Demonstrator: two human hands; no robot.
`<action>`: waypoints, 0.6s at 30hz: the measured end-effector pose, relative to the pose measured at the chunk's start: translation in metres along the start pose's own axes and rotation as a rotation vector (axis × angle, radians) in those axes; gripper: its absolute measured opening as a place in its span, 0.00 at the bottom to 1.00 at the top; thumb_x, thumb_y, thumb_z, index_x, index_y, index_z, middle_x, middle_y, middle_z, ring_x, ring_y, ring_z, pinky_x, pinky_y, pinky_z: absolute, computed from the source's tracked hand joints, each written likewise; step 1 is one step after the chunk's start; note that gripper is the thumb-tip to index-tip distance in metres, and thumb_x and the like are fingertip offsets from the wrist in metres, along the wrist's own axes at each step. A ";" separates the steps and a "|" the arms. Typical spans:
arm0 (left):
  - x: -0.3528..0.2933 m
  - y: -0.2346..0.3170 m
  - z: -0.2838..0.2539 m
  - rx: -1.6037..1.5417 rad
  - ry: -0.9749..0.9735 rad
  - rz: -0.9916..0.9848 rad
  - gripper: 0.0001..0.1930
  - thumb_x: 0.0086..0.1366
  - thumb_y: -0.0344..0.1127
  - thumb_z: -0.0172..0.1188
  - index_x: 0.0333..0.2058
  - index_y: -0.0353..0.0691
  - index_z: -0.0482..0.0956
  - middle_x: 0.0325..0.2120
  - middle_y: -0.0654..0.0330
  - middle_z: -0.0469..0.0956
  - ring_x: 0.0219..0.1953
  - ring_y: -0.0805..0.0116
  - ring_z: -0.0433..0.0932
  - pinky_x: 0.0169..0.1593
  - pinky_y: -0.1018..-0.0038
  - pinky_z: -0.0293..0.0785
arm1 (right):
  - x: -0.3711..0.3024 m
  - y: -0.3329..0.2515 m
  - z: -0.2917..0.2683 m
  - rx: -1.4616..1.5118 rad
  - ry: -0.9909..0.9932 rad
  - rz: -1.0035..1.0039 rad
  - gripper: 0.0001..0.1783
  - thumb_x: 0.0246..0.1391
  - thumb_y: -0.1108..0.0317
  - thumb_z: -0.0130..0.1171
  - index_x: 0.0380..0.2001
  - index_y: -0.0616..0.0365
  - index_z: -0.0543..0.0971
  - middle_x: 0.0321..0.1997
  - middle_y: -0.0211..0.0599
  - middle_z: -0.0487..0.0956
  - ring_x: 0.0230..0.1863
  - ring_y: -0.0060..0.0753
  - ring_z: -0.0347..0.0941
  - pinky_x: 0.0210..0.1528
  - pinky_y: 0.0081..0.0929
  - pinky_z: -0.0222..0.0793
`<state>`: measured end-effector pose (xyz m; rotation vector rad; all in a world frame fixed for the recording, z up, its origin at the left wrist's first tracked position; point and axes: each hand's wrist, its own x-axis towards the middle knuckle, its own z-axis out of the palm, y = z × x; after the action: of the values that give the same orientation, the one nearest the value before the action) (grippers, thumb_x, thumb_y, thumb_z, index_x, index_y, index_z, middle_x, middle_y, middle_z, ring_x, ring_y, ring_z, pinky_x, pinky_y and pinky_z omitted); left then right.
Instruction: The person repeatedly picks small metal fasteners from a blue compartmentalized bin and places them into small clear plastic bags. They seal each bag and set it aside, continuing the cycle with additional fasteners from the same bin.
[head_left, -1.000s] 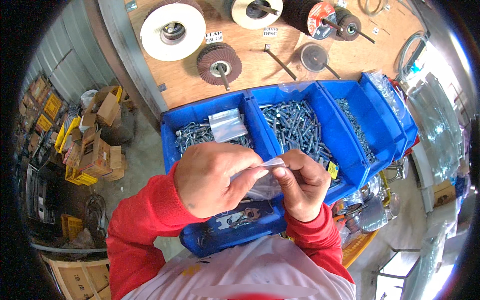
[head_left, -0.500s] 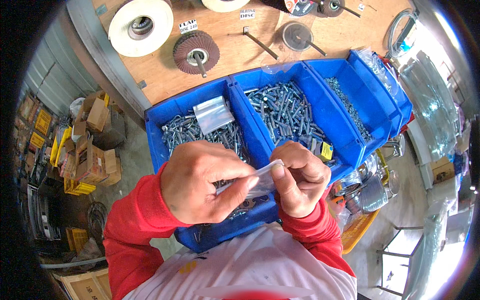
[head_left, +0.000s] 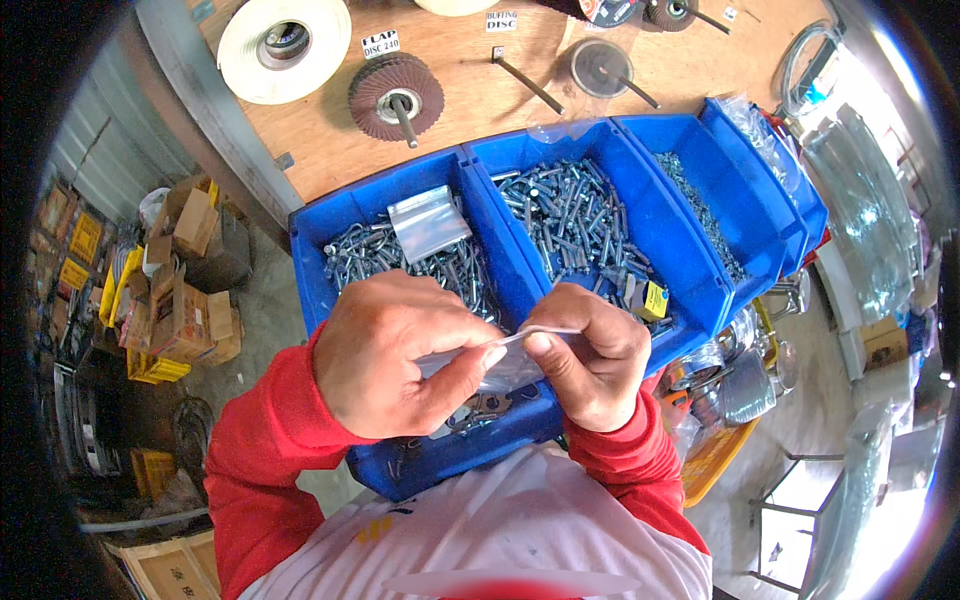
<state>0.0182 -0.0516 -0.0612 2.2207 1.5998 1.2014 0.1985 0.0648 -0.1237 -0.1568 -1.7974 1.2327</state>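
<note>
We look down from the person's head through one wide fisheye — upright, bent toward its dark rim — with the left hand and right hand close below, blue bins under and past them, a wooden board beyond.

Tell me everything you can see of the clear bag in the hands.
The clear bag looks like thin, see-through plastic. Its edge forms a pale, slightly bent strip, pinched between thumb and forefinger of both the left hand and right hand. More of it shows below, partly hidden by the fingers, above a blue bin. I can't tell whether it's open or filled.
</note>
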 end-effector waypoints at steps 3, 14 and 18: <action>-0.001 -0.006 -0.001 -0.029 -0.003 -0.003 0.01 0.56 0.25 0.65 0.27 0.38 0.84 0.18 0.54 0.79 0.21 0.54 0.79 0.27 0.63 0.73 | 0.001 0.001 0.000 -0.005 0.062 -0.036 0.05 0.55 0.75 0.69 0.28 0.64 0.82 0.28 0.41 0.83 0.28 0.34 0.80 0.33 0.28 0.72; -0.009 -0.017 -0.005 -0.147 0.034 -0.009 0.04 0.60 0.26 0.63 0.30 0.33 0.86 0.22 0.53 0.83 0.22 0.59 0.83 0.28 0.69 0.75 | 0.002 -0.003 -0.006 0.040 0.170 -0.073 0.04 0.56 0.78 0.68 0.29 0.66 0.82 0.28 0.39 0.82 0.27 0.27 0.74 0.31 0.25 0.67; -0.011 -0.017 -0.005 -0.107 0.065 -0.031 0.04 0.61 0.26 0.63 0.31 0.33 0.86 0.22 0.52 0.83 0.22 0.58 0.82 0.27 0.68 0.74 | 0.000 -0.006 -0.008 0.063 0.207 -0.049 0.04 0.56 0.78 0.68 0.28 0.65 0.82 0.28 0.38 0.82 0.26 0.25 0.73 0.30 0.24 0.65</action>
<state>0.0009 -0.0554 -0.0731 2.1053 1.5483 1.3311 0.2064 0.0678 -0.1185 -0.1962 -1.5735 1.1920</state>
